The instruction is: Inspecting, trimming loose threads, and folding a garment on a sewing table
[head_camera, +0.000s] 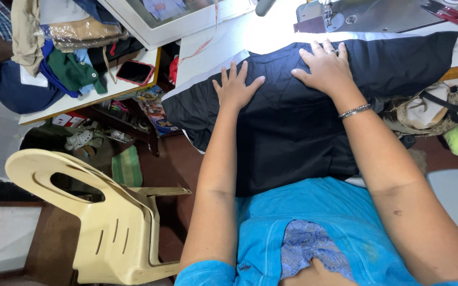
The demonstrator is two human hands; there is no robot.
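A large black cloth (292,132) lies spread across the white desk (223,42) and hangs over its near edge toward the person's lap. Both hands press flat on it, fingers spread, gripping nothing: the right hand (327,66) further up near the sewing machine (367,13), the left hand (235,87) lower down. Red snips (451,13) rest on the machine bed.

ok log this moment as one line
left hand: flat on black fabric | right hand: flat on same fabric | fabric: over table edge onto lap | red snips: untouched by sewing machine
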